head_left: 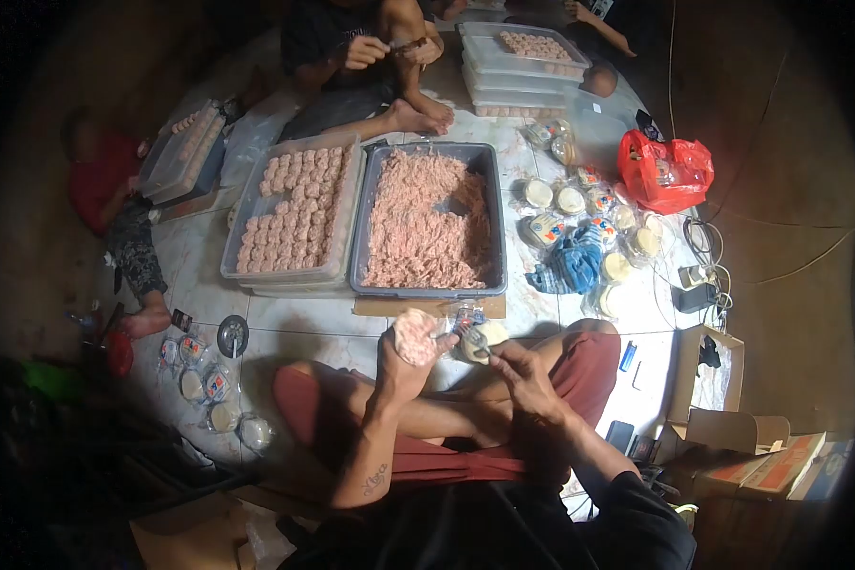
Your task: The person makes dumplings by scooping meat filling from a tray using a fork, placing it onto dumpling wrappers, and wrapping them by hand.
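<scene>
1. Sitting cross-legged. Your left hand (404, 375), near frame centre, curls around a lump of pink paste (414, 337) that bulges up past the fingers.
2. Your right hand (532, 380), just right of centre, is closed on a metal utensil (472, 336). Its head overlaps a pale round (494, 332); cannot tell whether your fingers grip that too.
3. Edges: near rim of the grey tub (427, 291) lies just above both hands in the frame, more paste inside. The clear box (280, 277) of balls sits close on its left.
4. Room: white tile floor (304, 318) shows left of centre, above your left knee (296, 389); a narrower strip runs between the tub's right rim and the blue cloth (575, 261).
5. Counts: one grey tub, one blue cloth, one red bag (670, 171) upper right, one dark dish (233, 328) left, about six round packets (225, 417) lower left. Balls too crowded to count.
</scene>
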A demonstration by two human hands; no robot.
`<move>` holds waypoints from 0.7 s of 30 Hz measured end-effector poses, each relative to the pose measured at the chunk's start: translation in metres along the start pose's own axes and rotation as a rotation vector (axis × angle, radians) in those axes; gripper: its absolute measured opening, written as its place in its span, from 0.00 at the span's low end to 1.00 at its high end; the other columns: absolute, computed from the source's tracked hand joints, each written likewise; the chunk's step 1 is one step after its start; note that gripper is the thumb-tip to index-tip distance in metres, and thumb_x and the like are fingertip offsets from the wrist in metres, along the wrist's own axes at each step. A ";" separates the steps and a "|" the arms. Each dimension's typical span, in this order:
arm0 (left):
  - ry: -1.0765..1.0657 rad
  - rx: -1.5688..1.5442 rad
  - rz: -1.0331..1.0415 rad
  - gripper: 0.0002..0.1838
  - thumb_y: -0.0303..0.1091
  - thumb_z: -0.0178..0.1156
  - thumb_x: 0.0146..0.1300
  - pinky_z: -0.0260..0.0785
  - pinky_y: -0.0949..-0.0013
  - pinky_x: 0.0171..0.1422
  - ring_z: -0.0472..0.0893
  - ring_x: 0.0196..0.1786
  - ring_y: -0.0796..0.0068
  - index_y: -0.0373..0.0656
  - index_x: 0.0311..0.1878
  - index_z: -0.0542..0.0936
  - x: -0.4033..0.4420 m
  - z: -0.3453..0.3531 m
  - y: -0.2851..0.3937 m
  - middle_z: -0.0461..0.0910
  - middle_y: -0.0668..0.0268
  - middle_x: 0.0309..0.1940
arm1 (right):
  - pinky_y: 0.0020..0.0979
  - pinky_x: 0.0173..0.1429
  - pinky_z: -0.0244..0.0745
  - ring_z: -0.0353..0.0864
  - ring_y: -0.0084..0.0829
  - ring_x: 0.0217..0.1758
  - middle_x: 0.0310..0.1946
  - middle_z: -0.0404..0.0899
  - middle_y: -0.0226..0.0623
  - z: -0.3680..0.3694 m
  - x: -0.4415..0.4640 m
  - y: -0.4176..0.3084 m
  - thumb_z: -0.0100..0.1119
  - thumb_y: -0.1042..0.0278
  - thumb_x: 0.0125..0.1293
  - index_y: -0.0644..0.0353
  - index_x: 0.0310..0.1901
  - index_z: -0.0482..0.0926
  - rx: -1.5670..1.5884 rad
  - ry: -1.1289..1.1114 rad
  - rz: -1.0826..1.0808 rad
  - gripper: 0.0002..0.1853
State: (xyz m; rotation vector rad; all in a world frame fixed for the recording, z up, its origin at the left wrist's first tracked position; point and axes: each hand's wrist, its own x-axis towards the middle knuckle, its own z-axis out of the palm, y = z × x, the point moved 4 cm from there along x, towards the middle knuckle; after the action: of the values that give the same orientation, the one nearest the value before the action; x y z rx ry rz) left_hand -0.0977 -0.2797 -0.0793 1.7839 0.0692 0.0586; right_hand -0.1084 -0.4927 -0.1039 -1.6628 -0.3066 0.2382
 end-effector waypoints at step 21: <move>0.283 0.127 0.131 0.27 0.41 0.84 0.45 0.72 0.70 0.43 0.76 0.35 0.77 0.37 0.38 0.79 -0.005 -0.001 -0.008 0.79 0.68 0.31 | 0.35 0.45 0.71 0.76 0.38 0.39 0.34 0.74 0.44 0.015 0.004 -0.027 0.55 0.80 0.69 0.65 0.47 0.82 -0.349 0.076 -0.180 0.08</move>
State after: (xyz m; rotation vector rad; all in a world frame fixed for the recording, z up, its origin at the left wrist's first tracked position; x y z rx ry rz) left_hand -0.1026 -0.2777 -0.0870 1.8954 0.1621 0.4091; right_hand -0.1110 -0.4750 -0.0791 -1.9691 -0.4571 -0.0164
